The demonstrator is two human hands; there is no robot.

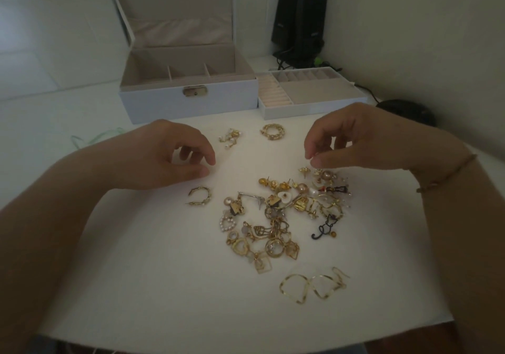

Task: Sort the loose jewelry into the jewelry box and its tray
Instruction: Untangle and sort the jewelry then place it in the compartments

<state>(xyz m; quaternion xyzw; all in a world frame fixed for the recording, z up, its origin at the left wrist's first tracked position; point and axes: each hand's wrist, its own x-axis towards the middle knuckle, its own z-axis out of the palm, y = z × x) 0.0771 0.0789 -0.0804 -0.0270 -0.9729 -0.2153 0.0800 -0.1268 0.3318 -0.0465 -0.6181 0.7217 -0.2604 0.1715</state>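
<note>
Chain (314, 285), thin gold, looped in figure-eight on white table (136, 285), nearest. Jewelry pile (284, 211) beyond: tangled gold earrings, pearls, heart charms, black pieces. Gold hoop (199, 195) apart at left, beneath left hand (166, 154); fingers loosely curled, holding nothing. Right hand (363, 140) above pile's far edge, fingertips pinched together; held item not discernible. Farther: pearl earrings (230, 137), chain-link hoop (272, 131). Farthest: white jewelry box (188, 91), lid up, beige lining; tray (308, 91) beside its right.

Around the jewelry pile (287, 214), bare desk (136, 271) lies open to its left and near side. Beyond it, the jewelry box (188, 99) and tray (311, 94) block the far edge; a gold chain (311, 285) lies just nearer.
</note>
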